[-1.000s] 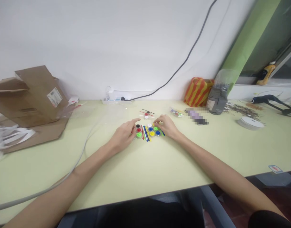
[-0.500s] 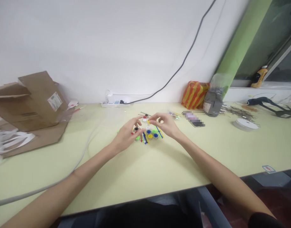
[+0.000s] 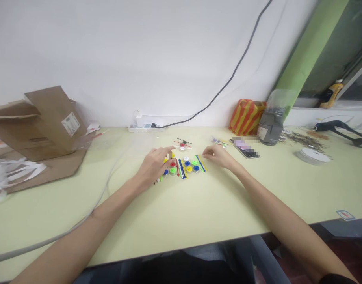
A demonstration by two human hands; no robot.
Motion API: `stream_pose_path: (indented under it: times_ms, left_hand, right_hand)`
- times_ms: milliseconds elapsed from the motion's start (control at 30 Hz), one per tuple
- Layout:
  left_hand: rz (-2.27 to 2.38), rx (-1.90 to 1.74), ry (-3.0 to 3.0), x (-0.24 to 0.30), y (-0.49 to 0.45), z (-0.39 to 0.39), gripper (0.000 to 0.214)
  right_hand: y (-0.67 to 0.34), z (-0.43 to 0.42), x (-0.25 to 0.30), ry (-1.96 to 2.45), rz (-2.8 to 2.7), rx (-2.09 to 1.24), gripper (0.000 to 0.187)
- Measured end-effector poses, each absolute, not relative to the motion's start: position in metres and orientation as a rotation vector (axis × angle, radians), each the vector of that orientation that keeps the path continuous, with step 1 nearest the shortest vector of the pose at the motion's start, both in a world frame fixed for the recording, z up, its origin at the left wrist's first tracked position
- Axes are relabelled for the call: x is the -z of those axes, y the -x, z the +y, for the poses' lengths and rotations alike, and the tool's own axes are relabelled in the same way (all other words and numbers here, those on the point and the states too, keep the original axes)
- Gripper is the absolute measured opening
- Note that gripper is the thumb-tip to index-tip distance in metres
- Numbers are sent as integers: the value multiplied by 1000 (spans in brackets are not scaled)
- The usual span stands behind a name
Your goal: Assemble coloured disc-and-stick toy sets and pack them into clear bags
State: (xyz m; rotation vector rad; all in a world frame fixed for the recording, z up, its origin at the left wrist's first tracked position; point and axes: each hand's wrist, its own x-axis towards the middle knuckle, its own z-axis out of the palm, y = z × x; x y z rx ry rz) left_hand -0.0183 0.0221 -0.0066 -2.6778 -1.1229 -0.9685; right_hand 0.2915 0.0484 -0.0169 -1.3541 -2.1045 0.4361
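My left hand is bent over the left part of a group of small round clear pieces with coloured tops. Between its thumb and fingers shows a small yellow piece, partly hidden. Below the thumb are a red-topped piece and a green-topped piece. My right hand is curled, fingertips together, just above thin blue, yellow and green arrow-shaped sticks; anything in its fingers is hidden. Between the hands lie more arrow sticks and blue-topped and yellow-topped pieces.
Behind the group lie red, black and white spinner-like pieces. A phone, a striped bag and a white reel are on the right. An opened cardboard box and a grey cable are on the left.
My right hand has moved right, away from the left hand, and the yellow piece no longer shows at its fingertips. Yellow now shows at my left hand, which has shifted slightly left.
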Motion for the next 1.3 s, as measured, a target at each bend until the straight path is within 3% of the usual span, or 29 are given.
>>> stream_pose_path:
  times_ms: [233,500,633,767,933,1300]
  left_hand:
    - [-1062,942,2734,11,9,17,21]
    - [-1029,995,2712,11,12,19,20]
    - [-1022,984,2725,11,9,16,26]
    - [-1017,998,2740,7,3,9,32]
    - [-971,1072,2756,6,-1,4,27]
    - [-979,1111,2767,10,-2,3,22]
  right_hand:
    - [-291,51,29,1297,-2184,-631,10]
    - [-286,44,20,1401,-2011,-234,8]
    - [-264,28,8,1213,-1823,-443,5]
    - [-231,7,1,1025,-1786,-629,16]
    - [-210,-7,3,941,-1681,-826,34]
    - [-202,-11,8,893,-1496,-1105,40]
